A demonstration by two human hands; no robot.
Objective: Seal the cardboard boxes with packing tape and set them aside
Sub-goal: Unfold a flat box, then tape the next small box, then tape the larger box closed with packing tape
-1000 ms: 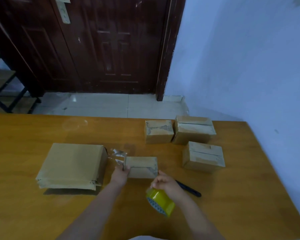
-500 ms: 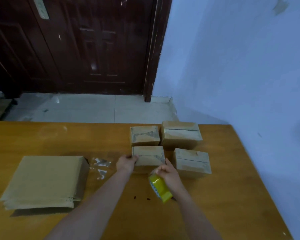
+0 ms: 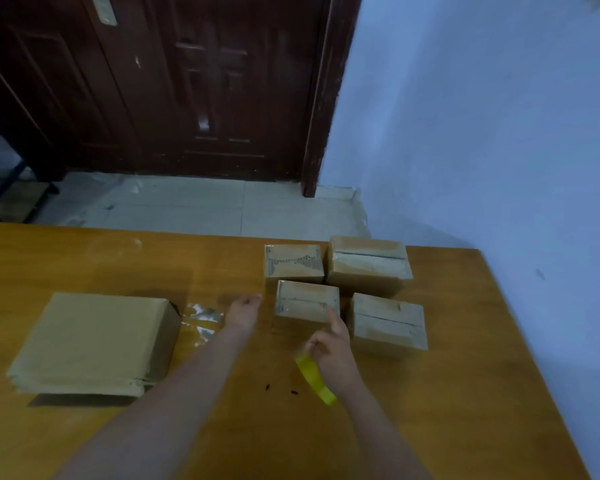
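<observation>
Taped box (image 3: pixel 306 301) between outstretched hands, right hand (image 3: pixel 333 348) gripping tape roll (image 3: pixel 315 378)

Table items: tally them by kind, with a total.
Small cardboard boxes: 4
Stack of flat cardboard: 1
Yellow tape roll, held in the right hand: 1
Clear tape scraps: 1 patch
Total: 7
</observation>
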